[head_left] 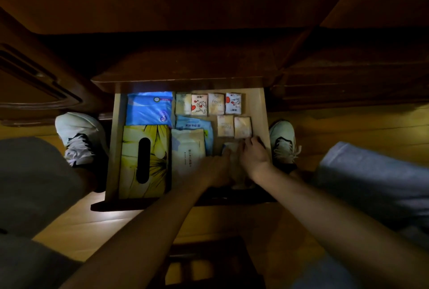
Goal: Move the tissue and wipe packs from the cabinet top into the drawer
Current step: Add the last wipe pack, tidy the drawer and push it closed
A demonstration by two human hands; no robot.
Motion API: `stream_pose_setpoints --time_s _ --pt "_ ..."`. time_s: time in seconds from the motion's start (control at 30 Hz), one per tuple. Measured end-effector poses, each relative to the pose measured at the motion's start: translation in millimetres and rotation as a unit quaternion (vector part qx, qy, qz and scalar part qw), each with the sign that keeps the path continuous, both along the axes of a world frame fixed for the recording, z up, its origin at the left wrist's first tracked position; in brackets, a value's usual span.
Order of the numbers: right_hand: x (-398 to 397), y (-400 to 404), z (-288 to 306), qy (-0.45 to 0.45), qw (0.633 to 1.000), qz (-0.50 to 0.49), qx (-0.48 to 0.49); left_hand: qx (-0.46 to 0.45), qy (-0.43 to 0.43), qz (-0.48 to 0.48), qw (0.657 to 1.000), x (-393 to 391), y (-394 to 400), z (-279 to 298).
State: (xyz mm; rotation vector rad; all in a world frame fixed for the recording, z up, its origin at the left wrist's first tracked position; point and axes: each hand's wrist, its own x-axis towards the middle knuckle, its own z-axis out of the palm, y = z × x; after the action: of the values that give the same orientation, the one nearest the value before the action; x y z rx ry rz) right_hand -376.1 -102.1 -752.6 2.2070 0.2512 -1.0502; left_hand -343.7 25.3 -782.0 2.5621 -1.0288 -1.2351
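Inside pale wooden drawer point(257, 105), both hands point(236, 161) pinching small crinkly pack point(231, 148), beside rectangular tissue packs point(242, 127)

The cabinet point(185, 9) is dark, polished wood with a faint sheen; the drawer point(257, 105) inside is pale, matt wood. The blue tissue pack point(149, 108) wears glossy plastic film, the yellow tissue box point(144, 161) looks like smooth printed card, and the floor point(116, 226) is glossy wood.
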Motion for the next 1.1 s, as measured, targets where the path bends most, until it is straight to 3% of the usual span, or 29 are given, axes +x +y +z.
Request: stream_pose_setpoints --time_s 0.23,0.3,0.37,0.43,0.53,0.73,0.8,0.87,1.0,1.1 --pt "-5.6 -7.5 -4.5 -0.065 0.997 0.041 0.021 0.001 -0.104 -0.054 0.993 -10.7 -1.9 -12.4" --pt "-7.5 -7.3 0.8 -0.061 0.998 0.026 0.010 0.018 -0.108 -0.058 0.992 -9.7 -5.8 -11.5" --pt "-6.0 -3.4 19.8 -0.117 0.992 -0.025 -0.036 0.032 -0.080 -0.047 0.995 -6.5 -3.7 -3.2" --pt "-1.9 2.3 37.4 -0.108 0.989 -0.089 -0.040 0.021 -0.050 -0.042 0.998 -0.8 5.5 17.5" --pt "1.3 8.3 58.8 -0.052 0.996 -0.064 -0.022 -0.061 -0.087 0.007 0.994 18.3 28.0 62.4" --pt "8.7 20.8 151.8 -0.173 0.963 -0.145 0.146 -0.122 -0.208 0.090 0.966 62.7 72.7 192.4" --pt "16.3 24.5 198.0 -0.278 0.919 -0.143 0.242 -0.174 -0.301 0.114 0.931 78.6 89.3 247.4" --pt "27.2 28.2 256.2 -0.395 0.850 -0.115 0.330 -0.243 -0.390 0.141 0.877 94.7 103.6 307.5" --pt "59.8 27.8 377.2 -0.599 0.703 0.023 0.382 -0.363 -0.525 0.162 0.752 126.5 118.3 420.6" --pt "93.0 18.0 443.0 -0.669 0.634 0.061 0.384 -0.384 -0.564 0.155 0.715 155.7 113.9 477.5"
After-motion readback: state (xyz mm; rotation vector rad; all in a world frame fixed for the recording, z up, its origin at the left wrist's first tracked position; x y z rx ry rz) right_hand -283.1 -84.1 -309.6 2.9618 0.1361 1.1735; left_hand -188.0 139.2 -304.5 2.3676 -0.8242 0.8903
